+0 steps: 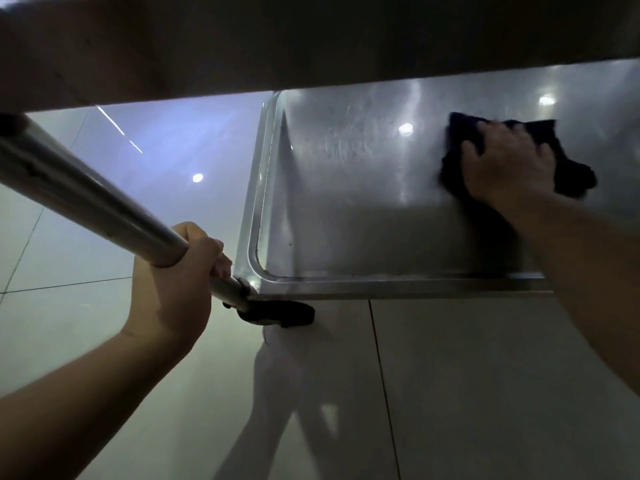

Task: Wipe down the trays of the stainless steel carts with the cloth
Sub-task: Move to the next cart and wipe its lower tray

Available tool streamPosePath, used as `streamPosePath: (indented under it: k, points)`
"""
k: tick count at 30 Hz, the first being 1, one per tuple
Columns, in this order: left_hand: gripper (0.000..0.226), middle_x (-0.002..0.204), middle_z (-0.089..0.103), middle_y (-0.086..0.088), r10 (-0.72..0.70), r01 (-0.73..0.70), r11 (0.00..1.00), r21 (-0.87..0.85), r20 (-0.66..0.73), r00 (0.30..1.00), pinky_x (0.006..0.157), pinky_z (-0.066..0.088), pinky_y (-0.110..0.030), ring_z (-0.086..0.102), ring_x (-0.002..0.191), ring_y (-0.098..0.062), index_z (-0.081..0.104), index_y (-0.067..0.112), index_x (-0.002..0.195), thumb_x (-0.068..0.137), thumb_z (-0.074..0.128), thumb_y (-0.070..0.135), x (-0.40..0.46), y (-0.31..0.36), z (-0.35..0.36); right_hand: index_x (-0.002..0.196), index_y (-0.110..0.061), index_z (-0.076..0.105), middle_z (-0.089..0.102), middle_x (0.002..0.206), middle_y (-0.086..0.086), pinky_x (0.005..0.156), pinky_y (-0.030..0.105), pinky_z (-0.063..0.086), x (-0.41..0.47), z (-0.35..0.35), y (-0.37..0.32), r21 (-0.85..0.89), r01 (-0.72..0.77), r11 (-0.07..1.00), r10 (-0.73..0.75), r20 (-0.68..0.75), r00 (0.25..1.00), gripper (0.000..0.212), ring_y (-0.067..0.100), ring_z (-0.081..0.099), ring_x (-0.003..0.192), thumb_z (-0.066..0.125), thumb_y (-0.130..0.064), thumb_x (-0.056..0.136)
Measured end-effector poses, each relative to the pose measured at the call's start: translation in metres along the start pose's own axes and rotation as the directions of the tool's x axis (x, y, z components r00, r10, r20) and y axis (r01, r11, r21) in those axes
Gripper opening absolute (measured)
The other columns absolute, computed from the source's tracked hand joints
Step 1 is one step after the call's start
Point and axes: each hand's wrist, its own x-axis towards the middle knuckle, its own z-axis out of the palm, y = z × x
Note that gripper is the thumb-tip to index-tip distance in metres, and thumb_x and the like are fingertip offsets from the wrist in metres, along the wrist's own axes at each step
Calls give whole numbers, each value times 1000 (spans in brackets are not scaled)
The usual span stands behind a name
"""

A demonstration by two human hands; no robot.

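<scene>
Right hand (509, 168) lies palm-down on a dark cloth (568, 168), fingers spread and bent over it, pressing it onto the floor of the lower tray (346, 209) — toward the tray's far right. Cloth edges stick out on both sides of the hand. Tray is stainless steel with a raised rim and rounded near-left corner; bright spots of light reflect off its scratched metal.

Left hand (176, 271) grips the cart post (86, 199), fingers wrapped fully round the tube, just left of the tray's near-left corner. A black caster (277, 313) sits under that corner on the pale tiled floor (467, 375).

The underside of an upper tray (311, 39) crosses the top of the view — dark, blurred. No readable writing or labels.
</scene>
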Motion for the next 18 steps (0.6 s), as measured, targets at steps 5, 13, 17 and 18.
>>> streamPosePath:
  k: [5,13,17,18]
  points:
    - [26,49,50,1,4,-4,1000,-10,-8,1000,73,46,-42,52,63,-26,50,19,49,74,54,14,-2,1,3,164,-21,17,13,172,1,125,57,6,-7,-2,4,47,-207,977,206,23,978,68,28,6,158,19,-52,103]
    - [23,49,49,3,3,-3,999,38,-23,1000,57,49,-21,54,59,-17,49,7,59,81,54,6,-4,7,3,163,-28,20,13,171,-8,126,50,5,-71,46,-198,76,454,888,-461,153,874,65,21,7,158,22,-53,104]
    - [26,52,50,-2,-20,24,996,89,-42,999,54,50,-20,54,60,-20,51,0,65,90,53,-1,-2,4,2,163,-30,20,17,171,-8,126,49,7,-109,57,-237,131,615,777,-629,174,758,63,21,10,158,26,-51,104]
    - [25,53,50,-3,-25,28,996,87,-42,999,52,49,-21,53,60,-21,51,0,65,90,54,2,-2,4,2,163,-31,20,17,171,-8,126,49,7,-117,57,-234,128,636,761,-648,178,740,63,20,10,157,26,-52,104]
